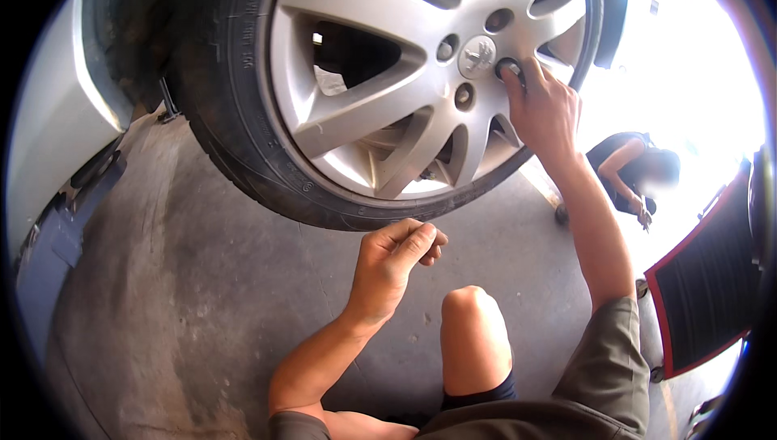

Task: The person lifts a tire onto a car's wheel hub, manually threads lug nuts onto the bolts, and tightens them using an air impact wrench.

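A silver alloy wheel (pixel 348 119) with a black tire (pixel 235 108) hangs raised in front of me. Round its center cap (pixel 477 57) are recessed bolt holes, one showing a light bolt head (pixel 445 48). My right hand (pixel 546 112) reaches up to the hole right of the cap. Its thumb and fingers pinch a small dark round piece (pixel 508 69) there, mostly hidden by the fingers. Below the tire's bottom edge, my left hand (pixel 391 262) is closed, thumb pressed on curled fingers. Whatever it may hold is hidden.
A pale car body panel (pixel 61 108) and a blue-grey lift arm (pixel 48 250) stand at the left. To the right, another person (pixel 631 165) crouches, near a black, red-edged cabinet (pixel 708 278) on casters. Grey concrete floor (pixel 218 278) lies beneath, with my bare knee (pixel 476 335) above it.
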### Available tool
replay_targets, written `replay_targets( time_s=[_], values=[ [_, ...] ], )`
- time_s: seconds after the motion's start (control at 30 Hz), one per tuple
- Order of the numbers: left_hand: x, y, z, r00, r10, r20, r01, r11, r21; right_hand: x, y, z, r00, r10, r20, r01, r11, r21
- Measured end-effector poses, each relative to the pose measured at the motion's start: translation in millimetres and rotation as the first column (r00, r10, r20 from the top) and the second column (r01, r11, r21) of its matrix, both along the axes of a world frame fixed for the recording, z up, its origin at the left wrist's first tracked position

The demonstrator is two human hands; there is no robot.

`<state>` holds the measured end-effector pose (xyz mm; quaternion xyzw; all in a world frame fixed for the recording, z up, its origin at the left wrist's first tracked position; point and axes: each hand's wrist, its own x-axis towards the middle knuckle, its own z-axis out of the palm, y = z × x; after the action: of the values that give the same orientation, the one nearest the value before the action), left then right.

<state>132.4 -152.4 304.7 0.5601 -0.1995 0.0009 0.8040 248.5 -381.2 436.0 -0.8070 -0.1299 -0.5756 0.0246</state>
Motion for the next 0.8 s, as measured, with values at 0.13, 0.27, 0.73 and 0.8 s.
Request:
replay_targets(
  time_s=[0.13,0.27,0.73,0.8],
  values=[
    [8,-3,-7,0.944,0.185,0.272,-0.250,0.940,0.231,2,7,2,0.982,-0.118,-0.147,0.136,0.984,0.114],
    [26,7,-15,0.258,0.402,0.879,-0.838,0.546,-0.004,-1,6,3,0.952,-0.183,-0.247,0.212,0.973,0.093],
    [57,31,-37,0.108,0.336,0.936,-0.929,0.369,-0.025,0,15,5,0.939,-0.248,-0.238,0.263,0.964,0.031],
    [57,35,-35,0.088,0.321,0.943,-0.919,0.391,-0.048,-3,10,4,0.899,-0.302,-0.317,0.322,0.946,0.013]
  ],
)
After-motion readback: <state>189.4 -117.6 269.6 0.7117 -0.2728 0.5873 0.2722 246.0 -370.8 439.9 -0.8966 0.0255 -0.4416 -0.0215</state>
